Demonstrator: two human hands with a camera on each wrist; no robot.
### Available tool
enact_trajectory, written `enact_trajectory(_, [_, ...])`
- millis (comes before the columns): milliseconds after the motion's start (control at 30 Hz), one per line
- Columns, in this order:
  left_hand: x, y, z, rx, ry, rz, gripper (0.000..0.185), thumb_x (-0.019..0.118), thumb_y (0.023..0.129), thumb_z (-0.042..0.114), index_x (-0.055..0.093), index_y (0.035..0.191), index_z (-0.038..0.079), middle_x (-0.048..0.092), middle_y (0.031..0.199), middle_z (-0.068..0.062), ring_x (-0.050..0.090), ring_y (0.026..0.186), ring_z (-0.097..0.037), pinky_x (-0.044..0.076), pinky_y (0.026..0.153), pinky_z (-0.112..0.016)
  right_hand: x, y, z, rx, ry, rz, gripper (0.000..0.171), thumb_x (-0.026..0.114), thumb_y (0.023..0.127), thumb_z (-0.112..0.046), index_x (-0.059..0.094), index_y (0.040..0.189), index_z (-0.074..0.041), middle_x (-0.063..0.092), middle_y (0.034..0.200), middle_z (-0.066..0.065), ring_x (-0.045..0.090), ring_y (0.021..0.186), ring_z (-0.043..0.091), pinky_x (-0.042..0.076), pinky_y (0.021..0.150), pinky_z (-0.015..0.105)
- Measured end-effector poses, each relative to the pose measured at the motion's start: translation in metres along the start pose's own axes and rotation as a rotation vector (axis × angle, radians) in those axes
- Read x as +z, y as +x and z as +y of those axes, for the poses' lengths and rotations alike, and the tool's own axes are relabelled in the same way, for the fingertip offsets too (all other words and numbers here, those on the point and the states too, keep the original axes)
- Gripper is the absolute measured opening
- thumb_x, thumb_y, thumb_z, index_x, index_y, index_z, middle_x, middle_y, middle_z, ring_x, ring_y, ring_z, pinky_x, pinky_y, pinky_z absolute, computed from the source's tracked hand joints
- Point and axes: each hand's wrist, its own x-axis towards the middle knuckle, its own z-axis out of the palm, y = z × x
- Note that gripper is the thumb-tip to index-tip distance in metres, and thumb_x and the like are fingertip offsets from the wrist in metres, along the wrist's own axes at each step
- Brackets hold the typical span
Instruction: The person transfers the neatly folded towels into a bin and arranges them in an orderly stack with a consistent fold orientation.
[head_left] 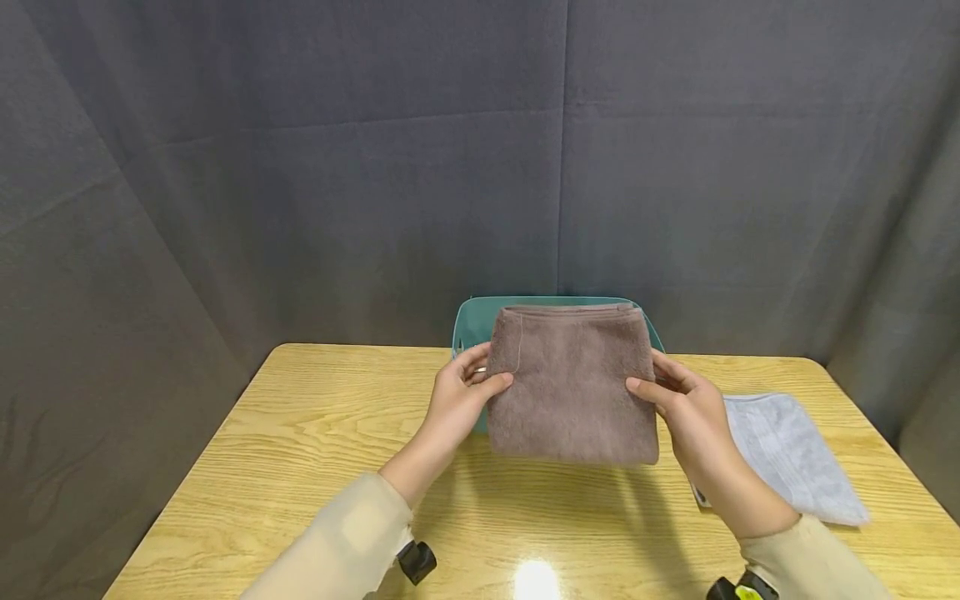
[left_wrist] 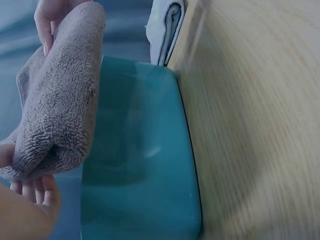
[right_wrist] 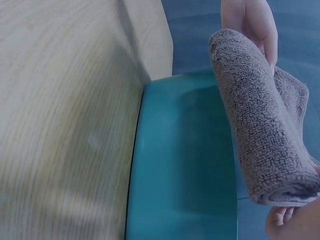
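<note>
Head view: a folded brown terry towel is held upright above the yellow wooden bench, in front of a teal plastic basket at 12 o'clock. The left hand pinches its 9 o'clock edge, thumb in front; the right hand pinches the 3 o'clock edge likewise. A folded pale grey towel lies on the bench at 3 o'clock.
Left wrist view: the brown towel's thick folded edge hangs over the basket's open inside; the left fingers curl behind it, and the right hand grips the far end.
Right wrist view: the same fold seen end-on above the basket, with the left hand at 12 o'clock.
Risk: with only the side edges pinched, the layers could likely sag open or slip free.
Only here: the head view alone shows the whole grey towel; the wrist views alone show the basket's interior and the fold's thickness.
</note>
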Motion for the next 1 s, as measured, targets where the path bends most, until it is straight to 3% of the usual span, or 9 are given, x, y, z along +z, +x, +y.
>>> enact_trajectory(267, [-0.001, 0.007, 0.001, 0.02, 0.026, -0.008, 0.055, 0.07, 0.094, 0.013, 0.049, 0.144, 0.003, 0.051, 0.144, -0.013, 0.05, 0.126, -0.031, 0.044, 0.103, -0.043, 0.001, 0.01, -0.003, 0.008, -0.038, 0.033, 0.066, 0.071, 0.093, -0.014, 0.039, 0.151, -0.003, 0.055, 0.118, -0.007, 0.052, 0.109, 0.008, 0.046, 0.087, 0.016])
enact_trajectory(567, [0.003, 0.022, 0.0, 0.032, 0.017, 0.039, 0.052, 0.072, 0.092, 0.01, 0.054, 0.14, 0.006, 0.061, 0.13, -0.009, 0.057, 0.112, -0.025, 0.053, 0.084, -0.032, 0.004, 0.023, -0.006, -0.005, -0.152, 0.074, 0.064, 0.071, 0.093, -0.016, 0.043, 0.15, -0.006, 0.054, 0.13, 0.001, 0.051, 0.11, 0.008, 0.046, 0.088, 0.016])
enact_trajectory(700, [0.004, 0.03, 0.001, 0.064, 0.005, 0.06, 0.05, 0.071, 0.092, 0.007, 0.055, 0.139, 0.004, 0.062, 0.128, -0.01, 0.058, 0.109, -0.025, 0.053, 0.082, -0.029, 0.006, 0.03, -0.009, -0.005, -0.19, 0.072, 0.063, 0.069, 0.094, -0.019, 0.043, 0.151, -0.009, 0.054, 0.133, 0.004, 0.05, 0.117, 0.012, 0.046, 0.09, 0.018])
enact_trajectory(1000, [0.002, 0.044, 0.007, 0.081, 0.017, 0.086, 0.051, 0.07, 0.093, 0.007, 0.054, 0.14, 0.005, 0.06, 0.133, -0.011, 0.057, 0.113, -0.026, 0.053, 0.088, -0.034, 0.012, 0.05, -0.017, -0.041, -0.244, 0.07, 0.061, 0.068, 0.095, -0.019, 0.044, 0.15, -0.01, 0.051, 0.141, 0.014, 0.047, 0.13, 0.026, 0.042, 0.105, 0.038])
